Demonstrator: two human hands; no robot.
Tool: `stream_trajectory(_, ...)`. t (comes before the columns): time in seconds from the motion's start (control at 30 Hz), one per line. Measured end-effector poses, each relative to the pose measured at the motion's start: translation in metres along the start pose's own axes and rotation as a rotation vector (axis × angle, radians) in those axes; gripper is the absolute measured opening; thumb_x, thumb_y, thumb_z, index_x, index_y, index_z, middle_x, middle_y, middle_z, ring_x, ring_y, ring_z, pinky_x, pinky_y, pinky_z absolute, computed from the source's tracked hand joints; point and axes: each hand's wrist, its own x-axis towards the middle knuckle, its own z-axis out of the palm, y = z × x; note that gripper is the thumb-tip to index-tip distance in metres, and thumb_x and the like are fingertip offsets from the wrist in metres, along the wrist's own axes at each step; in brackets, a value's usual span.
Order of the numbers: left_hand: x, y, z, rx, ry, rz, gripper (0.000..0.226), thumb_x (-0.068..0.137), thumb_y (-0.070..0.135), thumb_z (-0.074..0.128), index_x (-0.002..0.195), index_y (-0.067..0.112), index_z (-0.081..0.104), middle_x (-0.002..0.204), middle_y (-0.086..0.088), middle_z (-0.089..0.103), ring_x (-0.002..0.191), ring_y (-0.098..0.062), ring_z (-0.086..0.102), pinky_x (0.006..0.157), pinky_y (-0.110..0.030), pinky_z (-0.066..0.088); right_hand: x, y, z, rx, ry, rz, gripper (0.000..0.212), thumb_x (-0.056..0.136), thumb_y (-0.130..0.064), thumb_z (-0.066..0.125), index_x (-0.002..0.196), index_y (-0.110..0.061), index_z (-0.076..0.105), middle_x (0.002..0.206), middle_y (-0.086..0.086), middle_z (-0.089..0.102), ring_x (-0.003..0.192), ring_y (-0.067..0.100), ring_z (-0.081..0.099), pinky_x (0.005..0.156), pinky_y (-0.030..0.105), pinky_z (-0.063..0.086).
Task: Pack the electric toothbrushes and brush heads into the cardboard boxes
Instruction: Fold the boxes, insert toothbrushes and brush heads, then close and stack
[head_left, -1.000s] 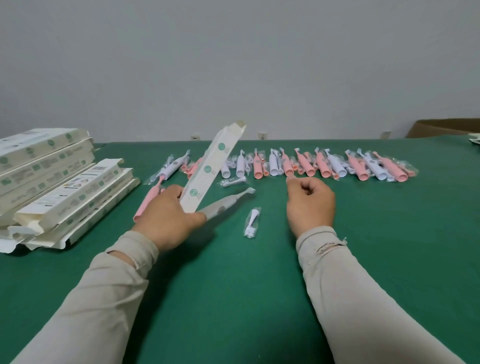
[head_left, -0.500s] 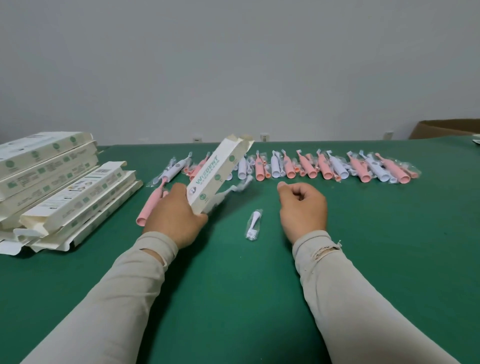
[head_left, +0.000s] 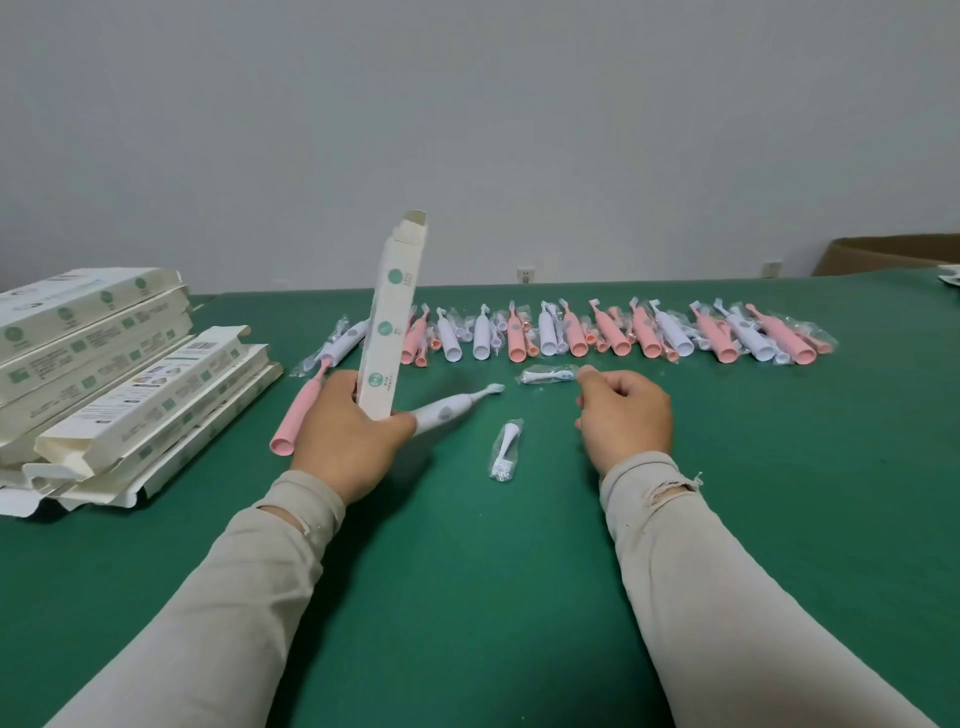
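on the green surface (head_left: 779, 519), toward its left-middle, the left hand (head_left: 348, 447) grips the lower end of a long white cardboard box (head_left: 392, 317) and holds it nearly upright, its open top flap at the high end. a white electric toothbrush (head_left: 452, 408) lies on the surface, its handle end just beside the left hand's fingers and its bristles aimed right and away. the right hand (head_left: 626, 415) has its fingers curled, and its fingertips pinch the end of a bagged brush head (head_left: 548, 375) lying across the surface. another bagged brush head (head_left: 505, 451) lies between the two hands, touching neither. a pink toothbrush (head_left: 298, 421) lies just left of the left hand. farther back, a row of pink and white toothbrushes and brush heads (head_left: 623, 338) in clear bags stretches across the surface. at the far left stands a stack of white boxes (head_left: 104, 364), some with open flaps. a brown carton (head_left: 893, 254) shows at the right edge, beyond the surface.
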Motion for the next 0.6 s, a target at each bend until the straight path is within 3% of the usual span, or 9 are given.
stream_trajectory(0.07, -0.001, 0.001, 0.001, -0.259, -0.056, -0.053, 0.028, 0.075, 0.024, 0.077, 0.086, 0.015, 0.052, 0.075, -0.002, 0.058, 0.06, -0.017, 0.049, 0.052, -0.028, 0.037, -0.001, 0.0, 0.001, -0.025, -0.071, 0.019, 0.025, 0.09, -0.025, 0.064, 0.067, -0.017, 0.061, 0.065, 0.001, 0.066, 0.055, 0.015, 0.06, 0.052, 0.024, 0.041)
stream_trajectory(0.17, -0.003, 0.004, -0.002, -0.702, -0.119, -0.129, 0.023, 0.081, 0.007, 0.074, 0.089, 0.012, 0.053, 0.071, -0.004, 0.052, 0.053, -0.014, 0.048, 0.042, -0.028, 0.035, -0.007, -0.001, 0.006, -0.025, -0.184, 0.028, 0.022, 0.092, -0.025, 0.064, 0.072, -0.015, 0.064, 0.062, -0.005, 0.07, 0.042, 0.005, 0.056, 0.04, 0.019, 0.039)
stream_trajectory(0.3, -0.009, 0.011, -0.003, -0.867, -0.223, -0.137, 0.03, 0.078, 0.007, 0.075, 0.102, 0.013, 0.057, 0.075, -0.001, 0.057, 0.056, -0.01, 0.052, 0.043, -0.025, 0.036, -0.012, -0.007, 0.011, 0.231, -0.361, 0.155, 0.025, 0.096, -0.034, 0.064, 0.091, -0.009, 0.064, 0.075, 0.002, 0.073, 0.047, 0.011, 0.059, 0.035, 0.021, 0.035)
stream_trajectory(0.43, -0.016, 0.009, 0.0, -0.568, -0.338, 0.005, 0.041, 0.068, 0.03, 0.076, 0.1, 0.012, 0.058, 0.086, -0.016, 0.061, 0.062, -0.011, 0.054, 0.048, -0.026, 0.042, -0.019, -0.012, 0.012, 0.546, -0.513, 0.28, 0.016, 0.101, -0.018, 0.056, 0.105, -0.003, 0.057, 0.08, 0.011, 0.074, 0.047, 0.012, 0.057, 0.035, 0.021, 0.035)
stream_trajectory(0.53, -0.014, 0.0, 0.0, -0.074, -0.22, 0.214, 0.046, 0.072, 0.068, 0.071, 0.088, 0.029, 0.05, 0.075, 0.009, 0.055, 0.063, 0.001, 0.05, 0.056, -0.022, 0.036, -0.016, -0.016, 0.008, 0.426, -0.377, 0.172, 0.019, 0.103, -0.018, 0.053, 0.097, -0.002, 0.064, 0.084, 0.02, 0.072, 0.043, 0.011, 0.049, 0.039, 0.023, 0.04)
stream_trajectory(0.6, -0.013, -0.004, -0.004, 0.148, -0.112, 0.283, 0.061, 0.068, 0.089, 0.048, 0.1, 0.037, 0.047, 0.082, 0.018, 0.054, 0.072, 0.001, 0.053, 0.06, -0.028, 0.039, -0.013, -0.019, 0.001, 0.371, -0.226, 0.086, 0.024, 0.101, -0.022, 0.052, 0.088, -0.007, 0.066, 0.082, 0.021, 0.071, 0.042, 0.012, 0.048, 0.042, 0.025, 0.042)
